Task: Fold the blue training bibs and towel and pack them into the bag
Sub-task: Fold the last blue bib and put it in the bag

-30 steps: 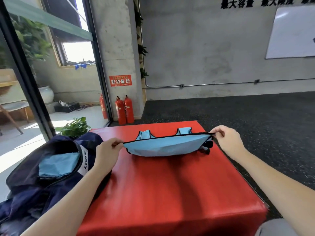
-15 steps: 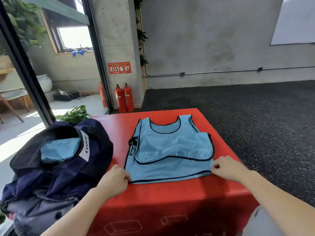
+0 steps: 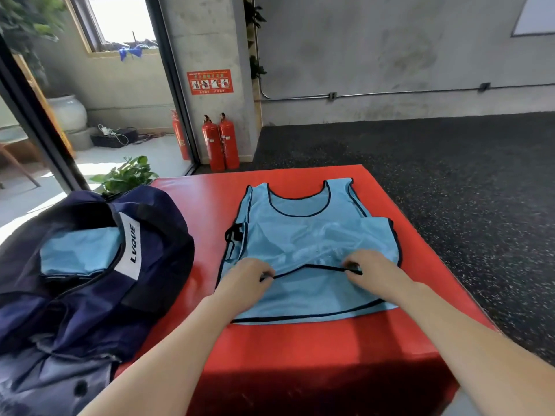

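Note:
A light blue training bib (image 3: 303, 235) with black trim lies flat on the red padded box (image 3: 300, 349), neck hole at the far end. My left hand (image 3: 243, 283) and my right hand (image 3: 375, 273) each pinch the black hem of its upper layer near the middle of the bib. A navy bag (image 3: 90, 280) lies open on the left, touching the box. Inside it rests a folded light blue cloth (image 3: 78, 253); I cannot tell if it is a bib or the towel.
Two red fire extinguishers (image 3: 220, 142) stand by a concrete pillar beyond the box. A green plant (image 3: 126, 175) sits behind the bag. Dark speckled floor (image 3: 450, 175) stretches to the right and back. A glass door frame (image 3: 39, 115) runs along the left.
The bib was held up by its hem, then laid flat on the box. My hands left the near bottom corners and now pinch the upper layer's hem further in.

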The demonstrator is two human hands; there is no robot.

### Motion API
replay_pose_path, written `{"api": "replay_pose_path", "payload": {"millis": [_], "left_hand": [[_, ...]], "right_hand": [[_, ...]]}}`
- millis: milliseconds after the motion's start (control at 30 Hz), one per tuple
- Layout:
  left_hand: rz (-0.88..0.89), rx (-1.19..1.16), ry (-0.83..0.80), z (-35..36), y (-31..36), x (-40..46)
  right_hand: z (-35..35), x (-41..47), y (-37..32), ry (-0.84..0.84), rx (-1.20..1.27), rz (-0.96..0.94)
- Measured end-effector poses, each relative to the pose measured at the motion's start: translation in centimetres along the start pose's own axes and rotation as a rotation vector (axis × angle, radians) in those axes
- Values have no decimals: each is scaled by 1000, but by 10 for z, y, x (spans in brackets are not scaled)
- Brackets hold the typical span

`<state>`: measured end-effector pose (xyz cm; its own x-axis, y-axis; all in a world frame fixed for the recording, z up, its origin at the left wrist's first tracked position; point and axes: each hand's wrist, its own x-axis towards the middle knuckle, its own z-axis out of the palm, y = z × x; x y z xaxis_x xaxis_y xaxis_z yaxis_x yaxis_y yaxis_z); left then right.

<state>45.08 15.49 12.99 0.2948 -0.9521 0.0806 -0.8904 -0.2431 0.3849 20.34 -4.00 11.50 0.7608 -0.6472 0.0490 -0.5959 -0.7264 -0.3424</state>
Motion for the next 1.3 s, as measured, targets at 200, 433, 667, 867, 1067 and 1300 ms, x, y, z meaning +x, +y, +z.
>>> {"api": "replay_pose_path", "payload": {"millis": [200,433,667,867,1067,1300], "left_hand": [[39,20,-39,5,-18,23],[26,66,-49,5,-33,34],[-6,-16,-13,1,-33,31],[-22,-2,111,-8,-32,20],[-24,6,147,-14,-34,6],[-10,-37,163,-23,-51,-9]], "right_hand": [[5,28,8,-50,-34,-44],[3,38,13,-52,-117,-74],[2,33,14,-39,-37,-44],[-5,21,8,39,276,24],[-8,6,2,26,160,-65],[-16,-17,18,134,18,-66]]}}
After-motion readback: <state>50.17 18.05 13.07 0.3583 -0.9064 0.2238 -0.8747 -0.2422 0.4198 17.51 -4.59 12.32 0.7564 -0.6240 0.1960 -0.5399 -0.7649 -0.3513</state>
